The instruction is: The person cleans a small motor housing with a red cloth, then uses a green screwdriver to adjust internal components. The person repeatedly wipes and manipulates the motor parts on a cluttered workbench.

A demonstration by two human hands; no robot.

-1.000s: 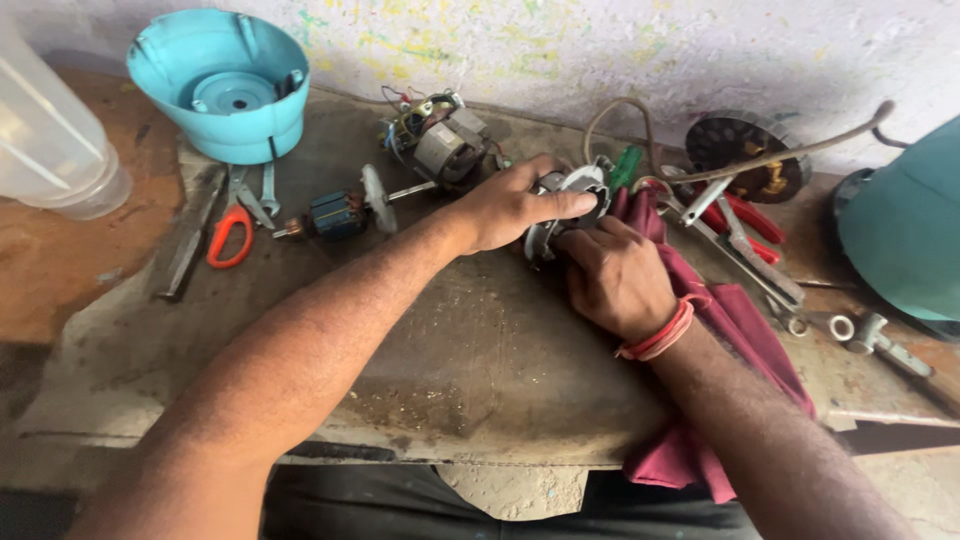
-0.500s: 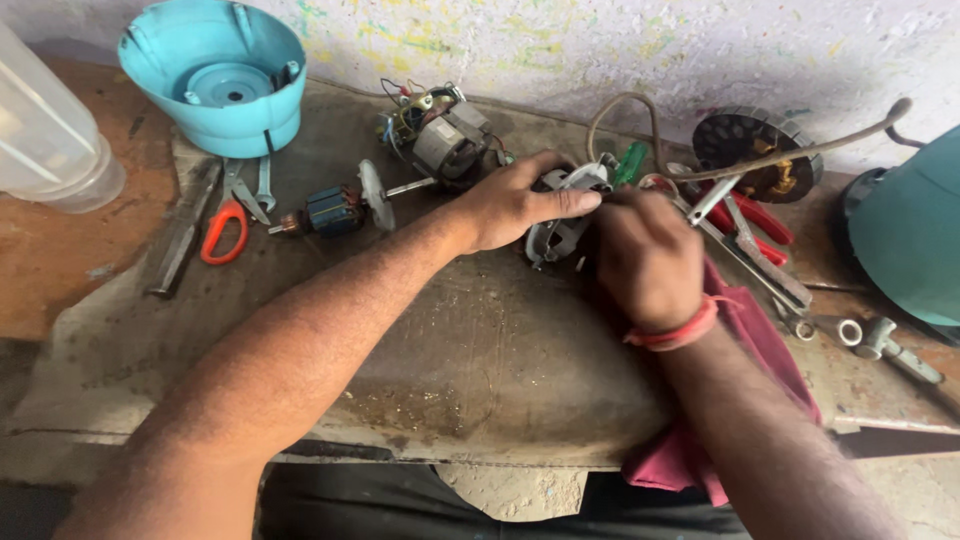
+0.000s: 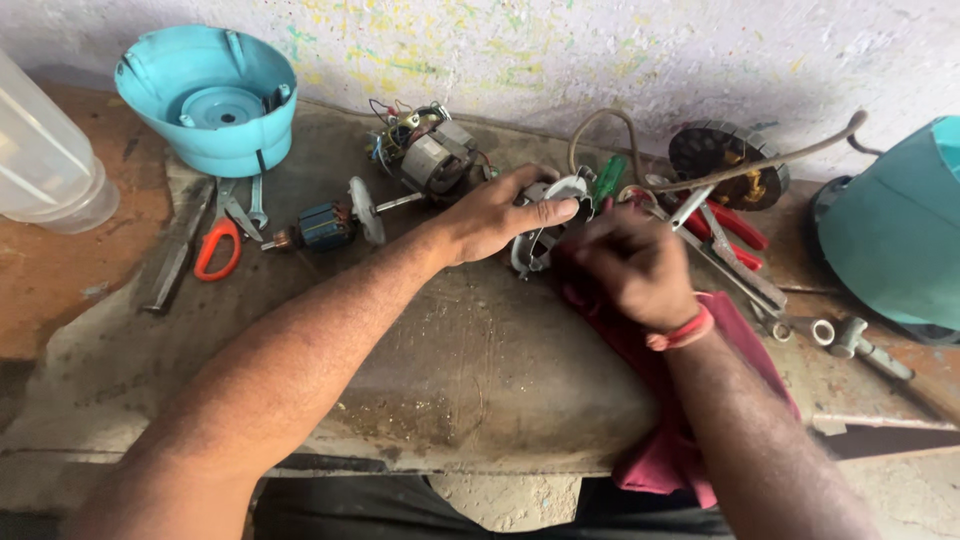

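The appliance lies dismantled: armature (image 3: 325, 226) and stator (image 3: 432, 160) rest apart on the bench. The left hand (image 3: 495, 212) clasps a metal bracket (image 3: 545, 225); the right hand (image 3: 640, 268), fingers curled, presses a red cloth (image 3: 700, 400) against it, so cleaning looks unfinished.

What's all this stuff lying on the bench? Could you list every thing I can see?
Turquoise housing: one, upturned, far left by the wall.
Clear plastic jar: one, left edge.
Scissors: one pair, red handles, below the housing.
Armature: one, copper and dark blue, left of centre.
Motor stator: one, grey with coloured wires, centre back.
Metal bracket: one, silver, under the left hand.
Screwdriver: one, green handle, beside the bracket.
Red cloth: one, maroon, draped over the bench's front edge.
Pliers: one, red handles, right of centre.
Teal cover: one, right edge.
Left hand: gripping the bracket.
Right hand: red wristband, closed over the cloth.
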